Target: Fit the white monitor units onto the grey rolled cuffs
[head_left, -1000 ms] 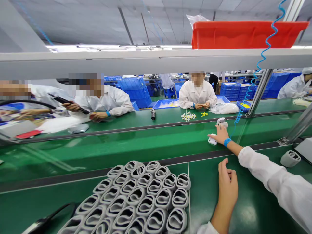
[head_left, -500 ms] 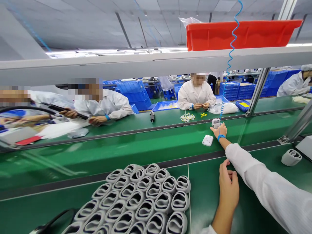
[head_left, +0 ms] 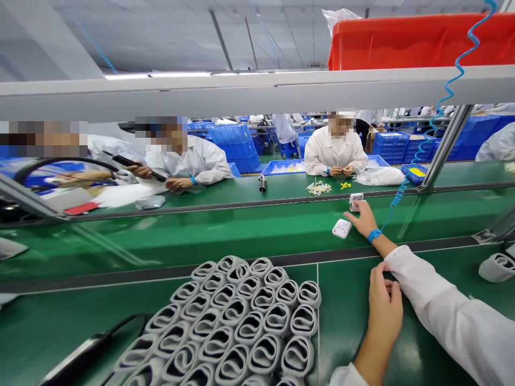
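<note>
My right hand (head_left: 364,221) reaches out over the green conveyor belt (head_left: 225,241), fingers spread and pointing left, a blue wristband on its wrist. Just above its fingers stands a small white plastic unit (head_left: 356,202), and I cannot tell if they touch. A flat white square module (head_left: 341,228) lies apart, left of the fingers. My left hand (head_left: 385,303) rests lower down, its curled fingers pinching my white right sleeve (head_left: 438,300). A large pile of grey padded loops (head_left: 249,321) fills the near bench left of that hand.
One loose grey loop (head_left: 497,267) lies at the right edge. A black cable (head_left: 124,327) is at lower left. Across the belt, co-workers in white coats (head_left: 336,153) sit at a bench. A grey beam (head_left: 241,91) carries a red crate (head_left: 418,43); a blue coiled cord (head_left: 418,153) hangs down.
Both white items have shifted left along the belt. My left hand has risen to the right sleeve. The whole view has swung slightly.
</note>
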Tool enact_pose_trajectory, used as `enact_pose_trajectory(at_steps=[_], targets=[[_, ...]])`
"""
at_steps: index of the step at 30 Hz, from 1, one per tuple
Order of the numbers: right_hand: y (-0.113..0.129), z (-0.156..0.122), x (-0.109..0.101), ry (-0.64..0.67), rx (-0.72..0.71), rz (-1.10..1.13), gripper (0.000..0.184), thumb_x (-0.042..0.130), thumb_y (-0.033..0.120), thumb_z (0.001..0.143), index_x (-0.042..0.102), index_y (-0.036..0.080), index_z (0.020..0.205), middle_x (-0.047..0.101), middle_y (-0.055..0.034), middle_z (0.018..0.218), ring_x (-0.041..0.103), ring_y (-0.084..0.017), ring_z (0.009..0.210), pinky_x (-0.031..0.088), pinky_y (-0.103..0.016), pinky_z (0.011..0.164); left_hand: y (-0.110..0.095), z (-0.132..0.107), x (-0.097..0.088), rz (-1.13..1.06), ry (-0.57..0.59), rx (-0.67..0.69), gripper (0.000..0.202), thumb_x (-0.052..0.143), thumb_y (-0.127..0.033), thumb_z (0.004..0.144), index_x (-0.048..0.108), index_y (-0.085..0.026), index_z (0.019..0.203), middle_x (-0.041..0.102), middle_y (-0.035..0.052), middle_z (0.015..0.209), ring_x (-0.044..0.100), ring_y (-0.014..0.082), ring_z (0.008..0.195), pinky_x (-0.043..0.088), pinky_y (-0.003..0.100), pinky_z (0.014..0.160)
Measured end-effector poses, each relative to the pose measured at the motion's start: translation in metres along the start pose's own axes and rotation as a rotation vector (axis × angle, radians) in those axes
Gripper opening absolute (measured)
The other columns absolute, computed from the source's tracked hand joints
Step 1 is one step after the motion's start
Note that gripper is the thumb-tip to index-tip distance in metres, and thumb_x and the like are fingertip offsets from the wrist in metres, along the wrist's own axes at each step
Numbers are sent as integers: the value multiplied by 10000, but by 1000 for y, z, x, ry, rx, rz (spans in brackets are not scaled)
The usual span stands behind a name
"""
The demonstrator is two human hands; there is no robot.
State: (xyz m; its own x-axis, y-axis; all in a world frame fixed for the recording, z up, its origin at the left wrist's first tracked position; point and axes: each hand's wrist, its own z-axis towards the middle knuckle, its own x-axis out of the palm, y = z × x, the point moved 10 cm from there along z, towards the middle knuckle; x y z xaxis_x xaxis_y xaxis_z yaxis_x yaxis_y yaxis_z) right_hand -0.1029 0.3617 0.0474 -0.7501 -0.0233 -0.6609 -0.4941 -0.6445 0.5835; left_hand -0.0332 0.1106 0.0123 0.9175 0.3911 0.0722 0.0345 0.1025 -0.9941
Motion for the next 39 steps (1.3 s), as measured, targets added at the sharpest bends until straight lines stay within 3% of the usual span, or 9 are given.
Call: enact_pose_trajectory(at_steps=[3, 6, 13, 19, 24, 27, 31, 34, 39], targets=[[31, -28, 44, 317, -128, -33, 929, 904, 569, 843, 575, 149, 1603, 620, -232, 1503, 566, -408, 1414, 400, -510, 1268, 2, 2, -3, 24, -30, -4, 465, 584, -152, 978, 626, -201, 1438, 652, 147, 1291, 671, 208, 925, 572, 380, 909], [44, -41, 63, 415, -136, -67, 873, 961, 489, 792, 661, 176, 1549, 663, -223, 1454, 594, -429, 1365, 422, -548, 1237, 8, 3, -7, -4, -71, -21, 421, 613, -165, 969, 640, -203, 1388, 656, 135, 1246, 667, 199, 891, 577, 380, 909], [47, -45, 37, 392, -113, 9, 874, 854, 366, 868, 531, 163, 1655, 662, -216, 1503, 623, -384, 1383, 460, -538, 1219, 27, 16, -8, -353, -107, -113, 388, 715, -429, 991, 651, -189, 1290, 683, 92, 1103, 719, 192, 825, 631, 338, 782], [57, -103, -35, 240, -171, 373, 758, 826, 371, 872, 598, 208, 1577, 654, -165, 1564, 646, -343, 1415, 467, -535, 1253, 45, 26, -26, -857, -341, -231, 702, 502, -741, 1051, 540, -210, 1508, 704, 183, 1364, 771, 222, 863, 675, 410, 841], [52, -173, -90, 240, -221, 415, 705, 838, 394, 894, 632, 230, 1548, 697, -158, 1510, 681, -352, 1373, 519, -538, 1213, 35, 22, -26, -596, -268, -131, 816, 686, -745, 972, 537, -245, 1599, 647, 157, 1581, 660, 315, 1431, 572, 400, 1150], [45, -208, -106, 308, -194, 417, 683, 809, 429, 959, 612, 243, 1586, 683, -162, 1554, 688, -341, 1384, 551, -520, 1186, 32, 18, -20, -325, -130, -154, 908, 779, -754, 914, 510, -256, 1624, 690, 152, 1523, 705, 336, 1360, 583, 452, 1156], [48, -232, -133, 349, -238, 375, 670, 780, 497, 1016, 599, 286, 1626, 590, -149, 1679, 561, -347, 1553, 484, -549, 1265, 26, 19, -12, -282, 31, -125, 853, 747, -738, 960, 478, -279, 1627, 684, 155, 1513, 778, 308, 1208, 685, 450, 995], [36, -227, -188, 112, -234, 257, 518, 702, 463, 1070, 657, 313, 1564, 570, -127, 1692, 493, -336, 1602, 384, -575, 1335, 27, 23, -18, -322, -26, -117, 812, 720, -751, 969, 498, -287, 1597, 680, 143, 1460, 774, 300, 1208, 715, 423, 910], [-43, -230, -326, -646, 31, -102, 546, 681, 441, 1035, 609, 213, 1526, 606, -197, 1515, 540, -365, 1476, 357, -620, 1313, 31, 21, -22, -318, -87, -125, 804, 724, -684, 1000, 461, -327, 1671, 652, 103, 1468, 719, 271, 1310, 687, 433, 1041]])
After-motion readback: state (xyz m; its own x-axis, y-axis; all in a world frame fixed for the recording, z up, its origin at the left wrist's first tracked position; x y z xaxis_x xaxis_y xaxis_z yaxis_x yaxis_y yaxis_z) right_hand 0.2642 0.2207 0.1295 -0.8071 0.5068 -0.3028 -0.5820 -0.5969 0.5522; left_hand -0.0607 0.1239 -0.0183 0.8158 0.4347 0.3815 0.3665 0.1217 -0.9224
